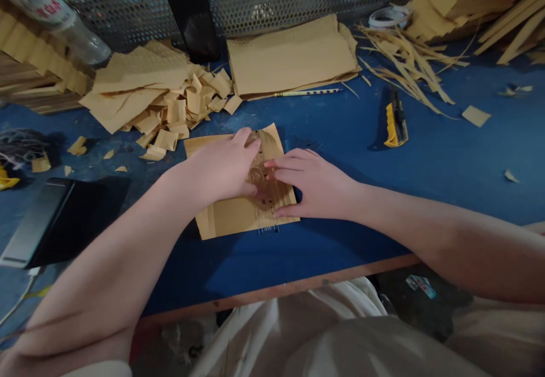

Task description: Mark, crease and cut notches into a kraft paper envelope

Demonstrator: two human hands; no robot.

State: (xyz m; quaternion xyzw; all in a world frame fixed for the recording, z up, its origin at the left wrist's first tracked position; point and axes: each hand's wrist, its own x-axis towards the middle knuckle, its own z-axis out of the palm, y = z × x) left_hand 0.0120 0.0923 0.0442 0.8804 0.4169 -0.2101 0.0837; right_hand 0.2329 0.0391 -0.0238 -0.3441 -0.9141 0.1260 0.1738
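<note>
A piece of brown kraft paper [232, 218] lies at a slight tilt near the table's front edge. Across its right part runs a clear plastic ruler [264, 215], its lower end sticking out past the paper. My left hand [225, 164] holds the ruler down, fingers toward its far end and thumb nearer me, partly hiding it. From the right, my right hand [313, 184] rests on the paper's right strip beside the ruler, fingers stretched and thumb apart. Creases run along that strip. Whether the right fingertips also touch the ruler I cannot tell.
Small paper scraps [183, 107] and a kraft sheet stack [293, 56] lie behind, with a patterned pencil [309, 92]. A yellow utility knife [395, 121] and thin paper strips [409, 59] are at right. A black power bank [63, 223] with a cable sits left; a bottle [63, 19] stands behind.
</note>
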